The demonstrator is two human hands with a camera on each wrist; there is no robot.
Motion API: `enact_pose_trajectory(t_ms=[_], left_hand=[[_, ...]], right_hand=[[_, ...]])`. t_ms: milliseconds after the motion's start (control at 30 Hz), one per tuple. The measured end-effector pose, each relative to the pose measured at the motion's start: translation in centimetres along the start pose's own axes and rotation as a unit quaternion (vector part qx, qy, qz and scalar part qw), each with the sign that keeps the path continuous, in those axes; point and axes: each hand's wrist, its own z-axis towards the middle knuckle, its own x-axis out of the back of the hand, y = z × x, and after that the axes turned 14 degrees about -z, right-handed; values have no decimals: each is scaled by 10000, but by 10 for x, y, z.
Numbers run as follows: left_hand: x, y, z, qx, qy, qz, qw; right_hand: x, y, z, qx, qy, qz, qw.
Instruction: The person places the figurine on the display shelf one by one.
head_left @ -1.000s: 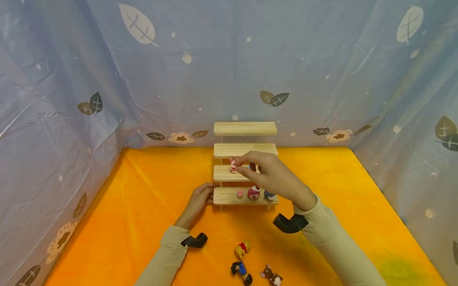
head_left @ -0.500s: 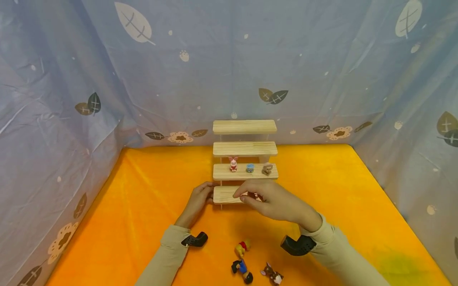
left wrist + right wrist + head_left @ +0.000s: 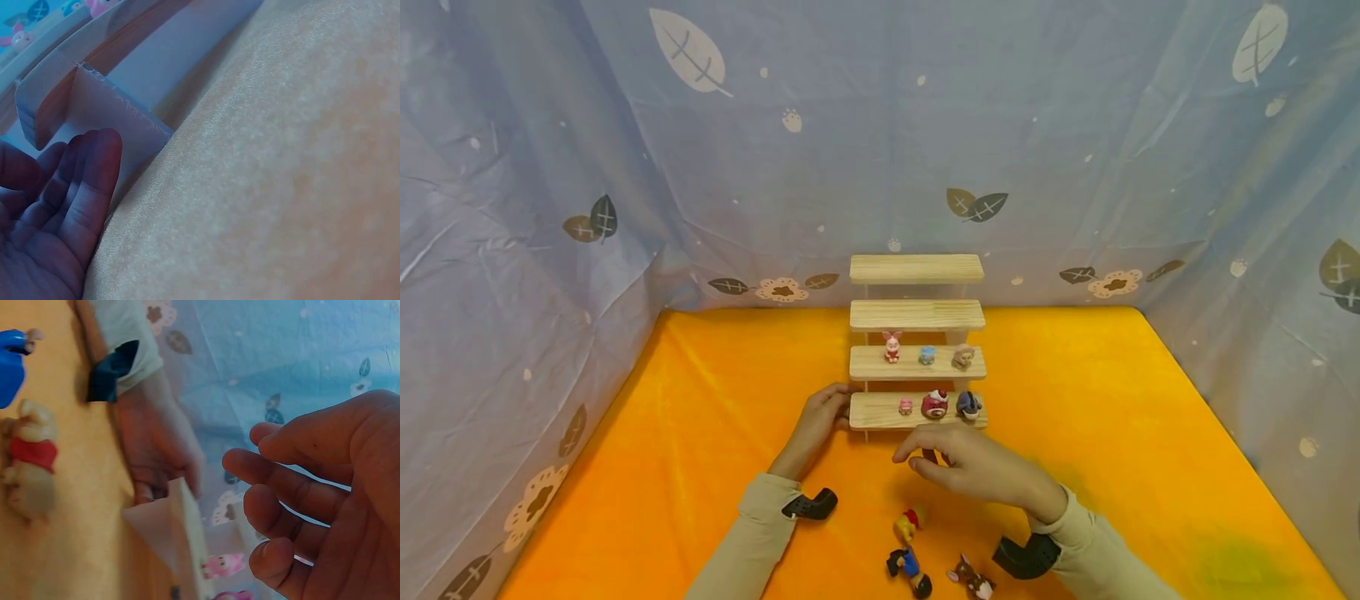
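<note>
A four-step wooden display shelf (image 3: 872, 412) stands at the middle back. My left hand (image 3: 815, 427) is at the left end of its lowest step; in the left wrist view its fingers (image 3: 100, 165) lie nearly straight by the white side support (image 3: 115, 115). My right hand (image 3: 977, 468) hovers in front of the lowest step, fingers loosely bent, holding nothing. That step carries a small pink figurine (image 3: 906, 406), a dark red bear figurine (image 3: 935, 405) and a grey-blue figurine (image 3: 968, 406). One step higher sit a pink-eared figurine (image 3: 892, 350), a blue figurine (image 3: 927, 356) and a tan figurine (image 3: 963, 357).
On the orange cloth (image 3: 737, 375) near the front lie a yellow bear figurine in red (image 3: 907, 525), a figurine in blue (image 3: 910, 563) and a brown figurine with a white patch (image 3: 973, 577). A patterned grey-blue curtain (image 3: 850, 167) encloses the back and sides.
My right hand has come down and toward me from the second step, past the lowest one, uncovering the figurines on both. The left hand has stayed at the shelf's left end.
</note>
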Motion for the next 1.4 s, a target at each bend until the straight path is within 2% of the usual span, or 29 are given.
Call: enact_pose_trajectory(t_ms=[167, 333, 433, 700, 900, 1200, 1400], left_hand=[[0, 0, -1, 1, -56, -24, 10000], [-1, 1, -1, -17, -71, -73, 9999], [-1, 1, -1, -8, -31, 29, 10000], [-1, 1, -2, 46, 30, 117, 9999], [0, 1, -2, 27, 44, 214, 9998], [-1, 1, -1, -33, 68, 221, 9997], [-1, 1, -1, -24, 44, 214, 9998]], right_hand=[[-11, 4, -4, -31, -103, 99, 9999], [-22, 5, -7, 2, -718, 171, 9973], [-28, 6, -9, 58, -957, 70, 9954], [-41, 7, -13, 220, -1190, 35, 9926], [-48, 7, -14, 1, -1440, -4, 9896], [-49, 7, -12, -368, -1689, -28, 9850], [-50, 8, -13, -373, -1693, -8, 9849]])
